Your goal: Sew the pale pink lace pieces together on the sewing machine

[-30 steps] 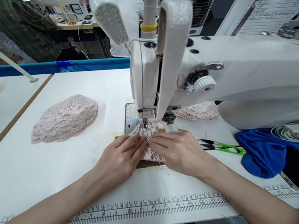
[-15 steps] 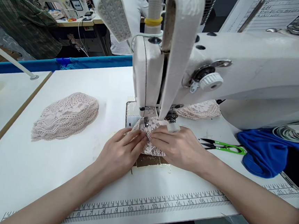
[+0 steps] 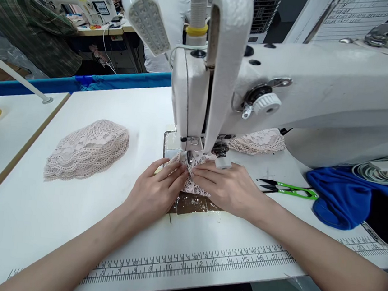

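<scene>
A small piece of pale pink lace (image 3: 195, 187) lies under the presser foot and needle (image 3: 189, 156) of a white sewing machine (image 3: 286, 94). My left hand (image 3: 154, 192) presses on the lace from the left, its fingers together and flat on the cloth. From the right, my right hand (image 3: 229, 187) presses on the same piece, with its fingertips meeting the left ones just in front of the needle.
A stack of pink lace pieces (image 3: 86, 149) sits on the white table (image 3: 54, 224) at the left; another stack (image 3: 258, 141) lies behind the machine. Green thread snips (image 3: 288, 190) and blue cloth (image 3: 342, 197) lie to the right. A printed ruler (image 3: 186, 265) runs along the front edge. A person stands at the far left.
Both hands have slid the lace forward toward the needle, and less of it shows in front of my fingers. A brown plate below the lace is now uncovered.
</scene>
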{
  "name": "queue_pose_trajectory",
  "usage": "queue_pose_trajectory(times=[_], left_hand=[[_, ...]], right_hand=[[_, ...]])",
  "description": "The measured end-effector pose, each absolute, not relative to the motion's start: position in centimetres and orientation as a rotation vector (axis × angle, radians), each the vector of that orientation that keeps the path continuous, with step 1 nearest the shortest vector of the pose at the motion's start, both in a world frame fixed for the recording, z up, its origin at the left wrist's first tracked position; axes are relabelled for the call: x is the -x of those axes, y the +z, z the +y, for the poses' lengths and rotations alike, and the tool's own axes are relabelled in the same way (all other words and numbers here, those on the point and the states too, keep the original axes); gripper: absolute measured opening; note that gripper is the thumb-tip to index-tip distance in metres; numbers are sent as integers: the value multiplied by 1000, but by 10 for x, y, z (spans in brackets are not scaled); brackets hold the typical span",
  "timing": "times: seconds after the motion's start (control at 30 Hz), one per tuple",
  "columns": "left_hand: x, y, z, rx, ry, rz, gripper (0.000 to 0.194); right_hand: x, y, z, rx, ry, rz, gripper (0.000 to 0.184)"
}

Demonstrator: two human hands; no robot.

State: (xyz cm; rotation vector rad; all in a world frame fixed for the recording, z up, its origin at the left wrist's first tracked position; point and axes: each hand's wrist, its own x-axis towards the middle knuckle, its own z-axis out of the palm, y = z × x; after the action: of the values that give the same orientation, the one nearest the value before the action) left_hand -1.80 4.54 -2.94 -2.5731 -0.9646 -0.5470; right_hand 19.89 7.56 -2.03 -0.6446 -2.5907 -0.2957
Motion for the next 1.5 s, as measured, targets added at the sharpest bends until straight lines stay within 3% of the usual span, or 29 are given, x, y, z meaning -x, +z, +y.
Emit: queue_pose_trajectory(times=[1.5], left_hand=[[15,-27,46,2610,-578,-1033,34]], right_hand=[[-196,-22,79,760,-352,-2649,26]])
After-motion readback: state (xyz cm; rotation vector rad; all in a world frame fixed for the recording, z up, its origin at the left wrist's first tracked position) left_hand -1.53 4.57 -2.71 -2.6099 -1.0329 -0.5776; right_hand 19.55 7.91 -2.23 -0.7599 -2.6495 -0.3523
